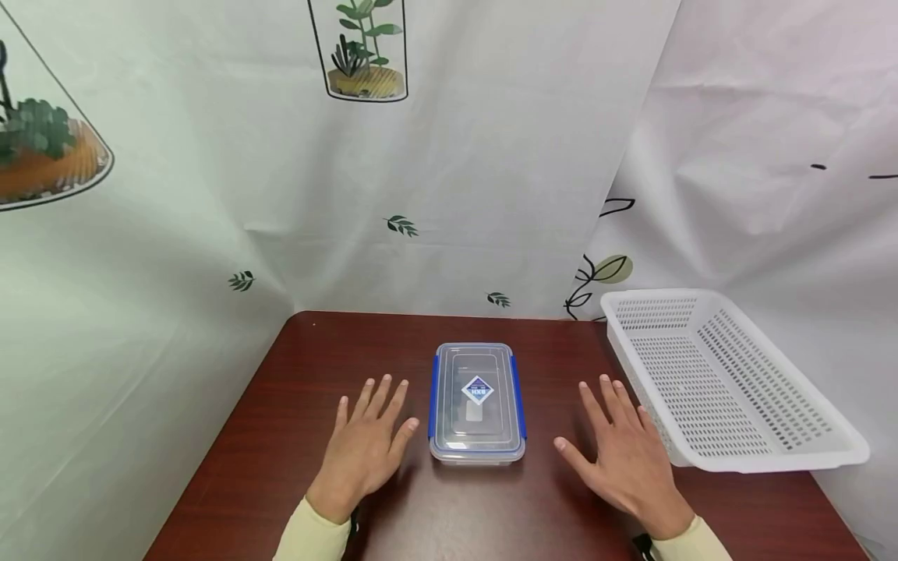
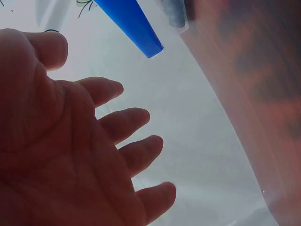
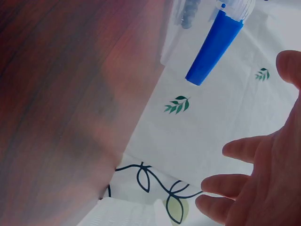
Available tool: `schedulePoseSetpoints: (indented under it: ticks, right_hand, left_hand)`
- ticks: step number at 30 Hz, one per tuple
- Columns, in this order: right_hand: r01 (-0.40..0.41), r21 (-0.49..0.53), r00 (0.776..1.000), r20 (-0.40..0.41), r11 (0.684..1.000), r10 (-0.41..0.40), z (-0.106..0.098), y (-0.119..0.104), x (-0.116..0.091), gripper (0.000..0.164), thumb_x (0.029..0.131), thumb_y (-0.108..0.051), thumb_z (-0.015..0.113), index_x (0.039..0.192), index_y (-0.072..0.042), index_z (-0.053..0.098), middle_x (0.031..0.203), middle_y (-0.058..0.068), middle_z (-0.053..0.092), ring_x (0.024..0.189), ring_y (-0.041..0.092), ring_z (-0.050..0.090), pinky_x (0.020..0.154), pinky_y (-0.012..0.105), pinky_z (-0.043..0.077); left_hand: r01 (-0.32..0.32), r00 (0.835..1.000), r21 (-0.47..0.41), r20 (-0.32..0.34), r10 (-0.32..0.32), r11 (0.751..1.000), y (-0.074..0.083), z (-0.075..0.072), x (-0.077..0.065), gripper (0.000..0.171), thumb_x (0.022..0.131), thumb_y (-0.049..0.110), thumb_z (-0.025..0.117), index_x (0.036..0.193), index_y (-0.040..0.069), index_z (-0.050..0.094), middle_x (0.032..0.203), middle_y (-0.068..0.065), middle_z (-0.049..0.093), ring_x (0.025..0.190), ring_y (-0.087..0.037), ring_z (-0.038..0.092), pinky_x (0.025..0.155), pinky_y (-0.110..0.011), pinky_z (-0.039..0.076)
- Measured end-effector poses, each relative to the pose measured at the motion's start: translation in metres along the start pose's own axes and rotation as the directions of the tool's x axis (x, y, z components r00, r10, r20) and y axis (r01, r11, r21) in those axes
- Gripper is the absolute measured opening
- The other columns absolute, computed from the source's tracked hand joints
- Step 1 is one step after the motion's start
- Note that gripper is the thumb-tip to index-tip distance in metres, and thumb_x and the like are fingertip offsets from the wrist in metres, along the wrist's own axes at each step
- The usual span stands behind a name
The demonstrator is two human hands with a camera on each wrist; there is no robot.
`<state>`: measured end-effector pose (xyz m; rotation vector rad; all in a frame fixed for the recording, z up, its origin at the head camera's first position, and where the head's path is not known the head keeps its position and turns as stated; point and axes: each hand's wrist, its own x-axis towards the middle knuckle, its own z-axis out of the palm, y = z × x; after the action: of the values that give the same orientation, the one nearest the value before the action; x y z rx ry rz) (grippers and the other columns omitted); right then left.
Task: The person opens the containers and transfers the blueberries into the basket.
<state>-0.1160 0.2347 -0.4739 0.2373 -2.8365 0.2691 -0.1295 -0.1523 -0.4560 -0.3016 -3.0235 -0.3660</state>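
A clear plastic food container [image 1: 457,425] with a lid and blue side clips sits on the table between my two hands. A blue and white diamond sticker [image 1: 478,389] is on its lid. To its left is my left hand [image 1: 361,452], palm down with fingers spread and straight, holding nothing. My right hand [image 1: 624,463] is on the other side, also palm down, fingers spread, apart from the container. One blue clip [image 2: 134,28] shows in the left wrist view beyond the thumb; the opposite clip [image 3: 214,49] appears in the right wrist view.
A white perforated plastic basket [image 1: 779,461] stands at the table's right, beside my right hand, its front right corner reaching past the table edge. The dark red-brown table [image 1: 477,514] backs onto a white sheet [image 1: 477,187] printed with plants, which also covers both sides.
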Motion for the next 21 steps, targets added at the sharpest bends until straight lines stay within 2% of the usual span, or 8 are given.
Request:
schedulePoseSetpoints:
  ticks: [6, 10, 13, 16, 18, 20, 21]
  right_hand:
    - [0.043, 0.024, 0.999, -0.034, 0.999, -0.042, 0.001, -0.001, 0.001, 0.092, 0.093, -0.070, 0.063, 0.161, -0.011, 0.045, 0.166, 0.024, 0.040, 0.153, 0.046, 0.036, 0.117, 0.069, 0.035]
    - [0.056, 0.155, 0.998, -0.018, 0.986, -0.054, 0.000, -0.003, 0.004, 0.089, 0.093, -0.060, 0.071, 0.161, -0.009, 0.044, 0.165, 0.022, 0.043, 0.149, 0.045, 0.044, 0.113, 0.065, 0.043]
    - [0.037, 0.292, 0.999, 0.009, 0.956, -0.042, -0.001, -0.006, 0.007, 0.085, 0.094, -0.053, 0.075, 0.160, -0.008, 0.045, 0.162, 0.020, 0.048, 0.144, 0.044, 0.051, 0.111, 0.064, 0.046]
    - [0.003, 0.383, 1.000, 0.013, 0.924, -0.009, 0.000, -0.009, 0.011, 0.076, 0.096, -0.049, 0.075, 0.156, -0.008, 0.052, 0.155, 0.018, 0.057, 0.138, 0.043, 0.058, 0.108, 0.064, 0.049]
    - [-0.031, 0.441, 1.000, 0.013, 0.897, 0.029, 0.000, -0.012, 0.013, 0.068, 0.097, -0.045, 0.076, 0.151, -0.009, 0.057, 0.148, 0.017, 0.064, 0.131, 0.040, 0.065, 0.105, 0.059, 0.053]
    - [-0.082, 0.536, 0.997, 0.039, 0.840, 0.072, 0.002, -0.016, 0.017, 0.060, 0.097, -0.039, 0.077, 0.147, -0.009, 0.062, 0.142, 0.017, 0.068, 0.123, 0.035, 0.071, 0.100, 0.050, 0.059]
    - [-0.113, 0.588, 0.994, 0.059, 0.801, 0.097, 0.003, -0.018, 0.019, 0.056, 0.097, -0.036, 0.078, 0.144, -0.009, 0.065, 0.140, 0.017, 0.070, 0.120, 0.033, 0.073, 0.097, 0.043, 0.061]
  left_hand:
    - [-0.047, 0.999, -0.040, -0.017, 0.046, 0.998, 0.000, 0.001, 0.001, 0.065, 0.110, 0.049, 0.051, 0.165, 0.018, 0.039, 0.170, -0.015, 0.038, 0.156, -0.041, 0.037, 0.122, -0.066, 0.034]
    - [-0.086, 0.996, -0.150, -0.031, 0.082, 0.985, 0.000, 0.002, 0.002, 0.066, 0.109, 0.044, 0.056, 0.165, 0.014, 0.039, 0.166, -0.015, 0.045, 0.150, -0.040, 0.046, 0.118, -0.060, 0.044]
    - [-0.135, 0.990, -0.273, -0.070, 0.120, 0.953, 0.000, 0.004, 0.005, 0.064, 0.108, 0.035, 0.061, 0.163, 0.009, 0.041, 0.162, -0.015, 0.051, 0.146, -0.037, 0.052, 0.117, -0.055, 0.046]
    - [-0.160, 0.986, -0.381, -0.114, 0.125, 0.911, 0.001, 0.007, 0.008, 0.059, 0.106, 0.026, 0.065, 0.159, 0.006, 0.047, 0.155, -0.016, 0.058, 0.140, -0.035, 0.058, 0.115, -0.053, 0.048]
    - [-0.134, 0.989, -0.447, -0.124, 0.087, 0.884, 0.002, 0.008, 0.010, 0.055, 0.105, 0.023, 0.068, 0.155, 0.006, 0.052, 0.150, -0.016, 0.062, 0.133, -0.033, 0.064, 0.110, -0.051, 0.052]
    - [-0.077, 0.994, -0.538, -0.103, 0.025, 0.839, 0.003, 0.010, 0.011, 0.051, 0.104, 0.021, 0.070, 0.152, 0.007, 0.057, 0.145, -0.015, 0.066, 0.125, -0.031, 0.070, 0.104, -0.049, 0.056]
    - [-0.044, 0.996, -0.581, -0.085, -0.006, 0.813, 0.003, 0.010, 0.011, 0.050, 0.103, 0.021, 0.070, 0.150, 0.008, 0.059, 0.143, -0.015, 0.067, 0.122, -0.029, 0.071, 0.102, -0.048, 0.058]
